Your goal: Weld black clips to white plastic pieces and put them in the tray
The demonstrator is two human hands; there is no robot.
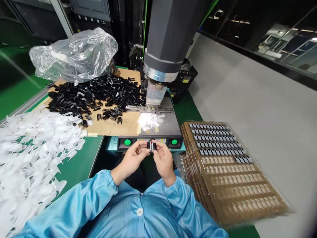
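Observation:
Between my two hands is a small black-and-white plastic part [152, 146], held up in front of the machine's front panel. My left hand [133, 157] pinches its left side with thumb and fingertips. On its right side, the fingers of my right hand [163, 160] are closed in the same way. Fingertips cover some of the part, so its full shape is hidden. Just beyond the hands, a small pile of white plastic pieces [150, 121] lies on the machine's metal table, below the press head [156, 92].
Black plastic parts [99, 94] are heaped on cardboard [123, 127] at left, near a clear plastic bag [74, 54]. Many white pieces [32, 158] cover the green table. Stacked trays [223, 172] stand at right, the top one partly filled. Green buttons [127, 141] flank the hands.

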